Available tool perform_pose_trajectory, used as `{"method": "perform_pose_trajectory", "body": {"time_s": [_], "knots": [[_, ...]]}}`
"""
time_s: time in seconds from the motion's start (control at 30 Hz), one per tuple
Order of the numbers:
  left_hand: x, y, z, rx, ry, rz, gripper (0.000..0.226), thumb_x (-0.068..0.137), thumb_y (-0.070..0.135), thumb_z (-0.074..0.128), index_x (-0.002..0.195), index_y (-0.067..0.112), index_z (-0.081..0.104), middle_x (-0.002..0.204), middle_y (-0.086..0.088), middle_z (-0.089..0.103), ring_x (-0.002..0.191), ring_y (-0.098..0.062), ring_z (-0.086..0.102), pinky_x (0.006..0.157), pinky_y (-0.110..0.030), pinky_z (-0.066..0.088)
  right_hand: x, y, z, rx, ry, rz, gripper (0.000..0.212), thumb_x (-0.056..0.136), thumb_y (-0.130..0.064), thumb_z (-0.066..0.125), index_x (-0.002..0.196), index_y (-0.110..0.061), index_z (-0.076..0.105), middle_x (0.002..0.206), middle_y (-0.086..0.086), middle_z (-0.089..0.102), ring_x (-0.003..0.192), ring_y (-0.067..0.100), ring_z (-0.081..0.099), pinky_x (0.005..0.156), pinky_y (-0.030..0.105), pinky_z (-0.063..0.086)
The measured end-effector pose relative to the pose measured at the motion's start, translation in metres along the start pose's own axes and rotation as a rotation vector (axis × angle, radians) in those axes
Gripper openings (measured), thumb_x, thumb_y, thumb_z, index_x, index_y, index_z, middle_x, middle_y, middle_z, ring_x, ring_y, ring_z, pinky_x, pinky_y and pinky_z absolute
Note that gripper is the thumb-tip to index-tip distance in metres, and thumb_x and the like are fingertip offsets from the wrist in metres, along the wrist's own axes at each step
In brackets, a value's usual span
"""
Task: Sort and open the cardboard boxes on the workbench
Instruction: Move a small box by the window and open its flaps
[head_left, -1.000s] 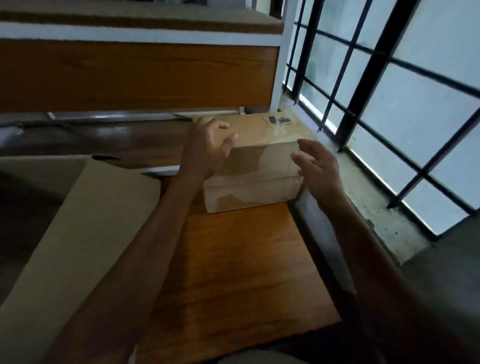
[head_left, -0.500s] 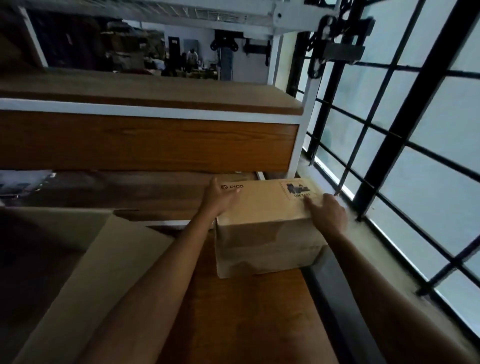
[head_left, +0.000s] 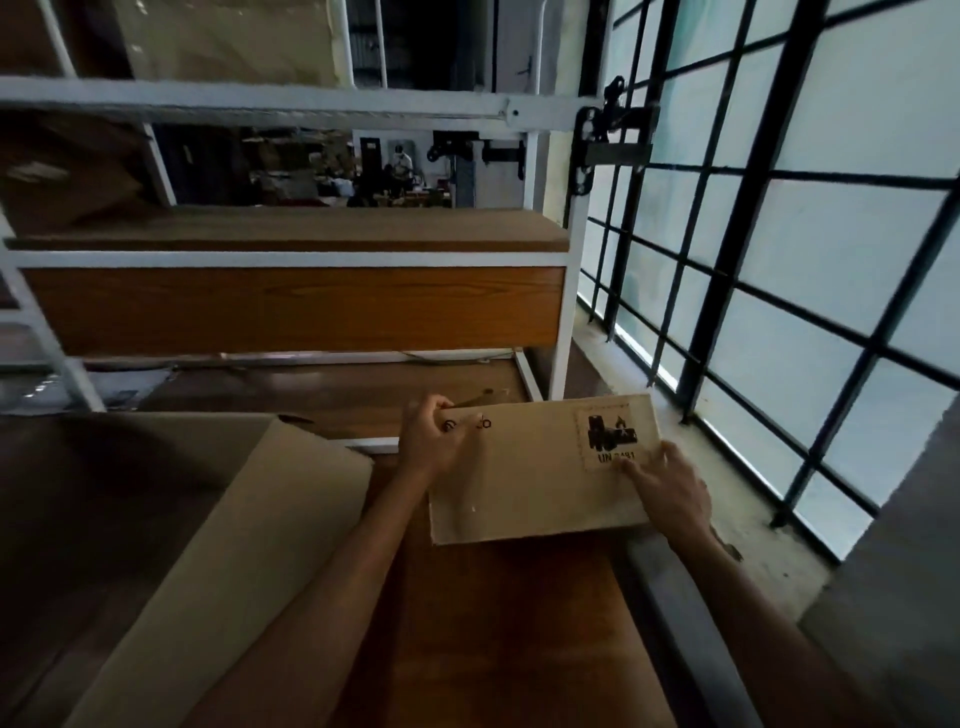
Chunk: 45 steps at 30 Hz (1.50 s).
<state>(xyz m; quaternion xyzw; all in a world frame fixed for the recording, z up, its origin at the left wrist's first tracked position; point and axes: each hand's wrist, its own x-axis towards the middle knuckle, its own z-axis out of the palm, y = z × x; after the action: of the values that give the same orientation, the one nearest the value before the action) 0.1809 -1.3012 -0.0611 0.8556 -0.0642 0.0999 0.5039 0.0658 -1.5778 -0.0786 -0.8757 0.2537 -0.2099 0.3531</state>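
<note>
A small brown cardboard box sits at the far right of the wooden workbench, its top face turned toward me. That face carries a printed logo and a black hazard label marked UN. My left hand grips the box's far left corner, fingers curled over the edge and covering part of the logo. My right hand lies on the near right corner, fingers stretched flat across the top and touching the label.
A large cardboard box with a raised flap fills the left side of the bench. A white-framed wooden shelf stands behind. A black-barred window and its ledge run along the right.
Both hands came from the box's sides onto its top. The left closed on the far left corner. The box's front face has dropped out of sight and my view has tilted upward.
</note>
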Motion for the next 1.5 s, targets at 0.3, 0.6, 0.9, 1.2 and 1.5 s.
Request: {"method": "perform_pose_trajectory", "body": {"time_s": [0.3,0.6,0.9,1.2,1.5], "knots": [[-0.129,0.000,-0.033,-0.004,0.045,-0.132,0.037,0.087,0.053,0.064,0.087,0.016,0.068,0.079,0.004,0.063,0.075,-0.011,0.059,0.061,-0.026,0.039,-0.117,0.036,-0.025,0.318,-0.244,0.285,0.095,0.078,-0.084,0.036,0.136,-0.010,0.049,0.125,0.018,0.057,0.109,0.032,0.057,0.094,0.049,0.048],[-0.195,-0.014,-0.027,0.306,-0.029,-0.092,0.064,0.077,0.075,0.051,0.108,0.019,0.060,0.111,-0.003,0.052,0.096,-0.016,0.054,0.081,-0.034,0.052,-0.162,0.045,-0.034,0.056,-0.210,0.257,0.056,0.090,-0.049,0.063,0.126,-0.008,0.051,0.124,0.017,0.058,0.109,0.033,0.058,0.092,0.050,0.050],[-0.210,0.050,-0.010,0.499,-0.186,0.694,0.021,0.092,0.022,0.060,0.109,0.014,0.068,0.110,-0.005,0.065,0.101,-0.017,0.058,0.086,-0.025,0.048,-0.164,-0.008,-0.012,-0.380,-0.322,-0.375,0.051,0.093,-0.043,0.058,0.139,-0.024,0.048,0.159,0.010,0.028,0.146,0.031,0.026,0.116,0.050,0.027],[-0.191,0.075,-0.019,1.122,-0.086,0.276,0.015,0.092,0.021,0.052,0.101,0.015,0.063,0.103,-0.007,0.065,0.100,-0.026,0.060,0.090,-0.043,0.045,-0.166,-0.001,0.012,-0.538,-0.388,-0.490,0.053,0.098,-0.057,0.032,0.142,-0.028,0.034,0.157,0.011,0.029,0.146,0.034,0.024,0.115,0.059,0.020],[-0.148,-0.019,-0.031,0.538,-0.260,-0.190,0.057,0.087,0.054,0.058,0.128,0.016,0.052,0.122,0.001,0.057,0.111,-0.025,0.057,0.083,-0.034,0.044,-0.134,0.003,0.000,-0.593,-0.399,-0.523,0.059,0.091,-0.068,0.037,0.138,-0.033,0.041,0.154,0.003,0.033,0.144,0.027,0.026,0.109,0.057,0.025]]}}
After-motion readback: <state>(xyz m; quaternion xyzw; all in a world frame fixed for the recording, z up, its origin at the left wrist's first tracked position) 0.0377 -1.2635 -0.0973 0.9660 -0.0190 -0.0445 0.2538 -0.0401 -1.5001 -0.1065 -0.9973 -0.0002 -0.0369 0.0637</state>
